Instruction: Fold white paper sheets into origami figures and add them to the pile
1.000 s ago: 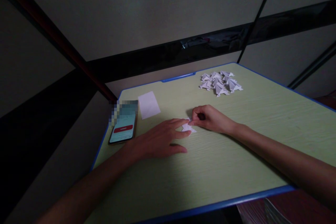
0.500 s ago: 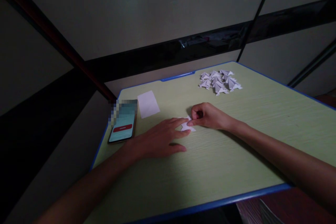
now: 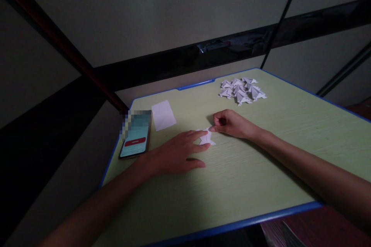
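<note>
A small folded white paper piece (image 3: 205, 139) with pointed corners lies flat on the table, in front of me. My left hand (image 3: 181, 152) is open, palm down, its fingers apart. Its fingertips rest on the paper's left and near parts and hide some of it. From the right, my right hand (image 3: 230, 124) touches the paper's far right edge with the thumb tip. The other fingers of that hand are curled in, and nothing shows inside them.
A phone (image 3: 136, 133) with a lit screen lies at the table's left edge. Beside it is a flat white paper sheet (image 3: 164, 115). Several folded paper frogs (image 3: 240, 90) sit grouped at the far right. The table (image 3: 261, 185) has a blue rim; a cabinet wall stands behind.
My right thumb has slid a little away from me, from the middle of the folded paper to its far right edge, uncovering more of it. My left hand has stayed put.
</note>
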The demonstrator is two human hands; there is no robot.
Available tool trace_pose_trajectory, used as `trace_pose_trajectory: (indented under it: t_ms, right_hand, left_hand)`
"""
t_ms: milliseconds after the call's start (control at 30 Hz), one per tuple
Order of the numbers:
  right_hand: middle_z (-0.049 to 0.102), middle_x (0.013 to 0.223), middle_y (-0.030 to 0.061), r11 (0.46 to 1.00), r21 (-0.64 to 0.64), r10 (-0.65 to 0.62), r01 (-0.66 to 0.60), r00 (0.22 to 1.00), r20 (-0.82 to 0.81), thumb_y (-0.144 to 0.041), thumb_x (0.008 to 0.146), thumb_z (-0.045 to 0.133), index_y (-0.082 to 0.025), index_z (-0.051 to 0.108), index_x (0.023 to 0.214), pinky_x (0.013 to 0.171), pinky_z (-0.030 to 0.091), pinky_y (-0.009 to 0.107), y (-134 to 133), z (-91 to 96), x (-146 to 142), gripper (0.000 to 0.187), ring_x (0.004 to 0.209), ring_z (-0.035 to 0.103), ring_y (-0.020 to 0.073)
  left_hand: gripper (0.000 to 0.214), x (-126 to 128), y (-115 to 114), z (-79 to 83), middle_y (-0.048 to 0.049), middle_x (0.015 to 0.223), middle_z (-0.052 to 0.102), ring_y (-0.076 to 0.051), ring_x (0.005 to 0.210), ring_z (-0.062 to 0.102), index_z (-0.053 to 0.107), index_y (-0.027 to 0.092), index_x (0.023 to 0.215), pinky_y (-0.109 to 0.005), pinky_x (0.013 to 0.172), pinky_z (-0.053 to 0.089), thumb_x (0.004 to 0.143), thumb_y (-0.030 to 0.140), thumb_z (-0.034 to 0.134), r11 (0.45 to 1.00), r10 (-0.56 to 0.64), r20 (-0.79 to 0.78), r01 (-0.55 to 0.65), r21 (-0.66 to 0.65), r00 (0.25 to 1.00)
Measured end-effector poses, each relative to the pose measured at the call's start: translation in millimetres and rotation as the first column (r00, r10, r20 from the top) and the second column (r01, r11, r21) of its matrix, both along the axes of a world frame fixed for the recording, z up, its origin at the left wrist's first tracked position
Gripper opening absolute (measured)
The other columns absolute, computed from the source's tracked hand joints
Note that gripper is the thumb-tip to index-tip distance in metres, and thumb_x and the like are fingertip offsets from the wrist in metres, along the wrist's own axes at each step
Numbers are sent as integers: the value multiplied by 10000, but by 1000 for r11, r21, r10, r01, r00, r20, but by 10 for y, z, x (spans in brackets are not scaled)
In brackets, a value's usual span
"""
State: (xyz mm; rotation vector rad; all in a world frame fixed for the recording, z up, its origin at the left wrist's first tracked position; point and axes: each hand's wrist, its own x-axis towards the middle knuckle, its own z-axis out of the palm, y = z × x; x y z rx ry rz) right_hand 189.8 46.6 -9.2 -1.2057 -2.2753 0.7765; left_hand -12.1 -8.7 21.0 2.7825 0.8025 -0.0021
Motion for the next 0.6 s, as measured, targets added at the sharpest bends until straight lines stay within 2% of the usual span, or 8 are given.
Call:
trace_pose_trajectory:
  t_ms: [300,600]
  right_hand:
    - [388,486,-49,999,39,32,-33,999,29,-303,676,563,-153,415,519,471,202,205,-119,-18,-29,262,463,335,66]
    - [360,468,-60,990,46,134,-135,990,37,-295,663,585,-152,384,486,473,211,203,-174,-5,-89,303,460,322,59]
  left_hand:
    - [443,-4,7,-5,-136,1335,264,-220,1221,237,434,160,1168,-363,974,235,773,361,448,1000,-9,3,10,-15,1000]
    - [424,-16,28,-22,-159,1318,287,-228,1223,233,462,150,1145,-361,974,227,787,373,412,999,-32,-11,31,-9,999]
